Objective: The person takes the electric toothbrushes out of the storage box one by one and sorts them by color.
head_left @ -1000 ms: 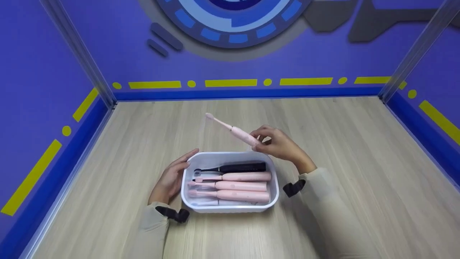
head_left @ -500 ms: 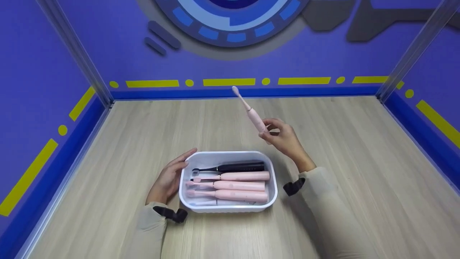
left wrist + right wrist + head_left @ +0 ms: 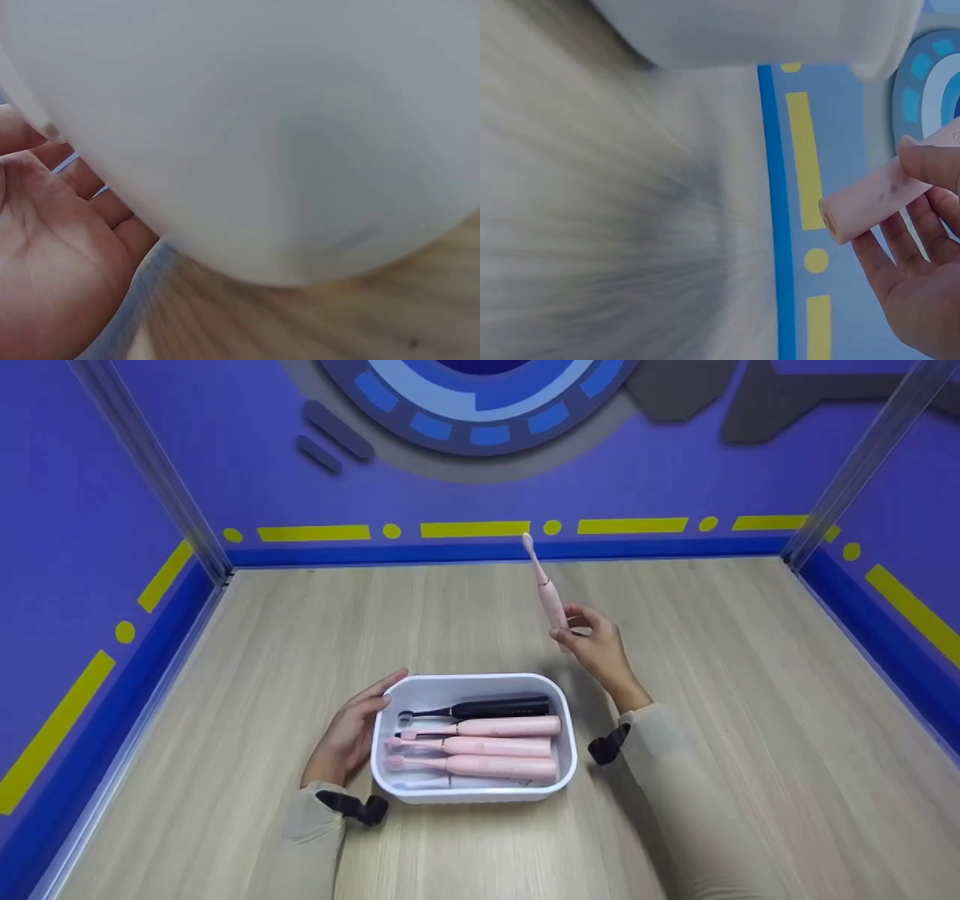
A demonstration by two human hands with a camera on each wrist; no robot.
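Observation:
In the head view my right hand (image 3: pixel 600 649) pinches a pink electric toothbrush (image 3: pixel 551 604) near the lower end of its handle, brush head up and tilted slightly left. The base of that handle (image 3: pixel 870 199) shows between thumb and fingers in the right wrist view. A white plastic bin (image 3: pixel 566 776) stands on the table, holding a black electric toothbrush (image 3: pixel 502 707), several pink electric toothbrushes (image 3: pixel 506 746) and a white one (image 3: pixel 487 782) at the near side. My left hand (image 3: pixel 352 735) rests against the bin's left end, fingers extended along its outer wall.
The wood-grain table (image 3: pixel 300 637) is enclosed by blue printed panels (image 3: pixel 480 495) at the back and both sides. Metal posts (image 3: pixel 150 472) stand at the back corners. Black wrist cameras (image 3: pixel 609 745) sit on both sleeves.
My right hand has lifted the pink toothbrush up and to the right, away from the bin, and turned it from slanting left to nearly upright. The left hand stays at the bin.

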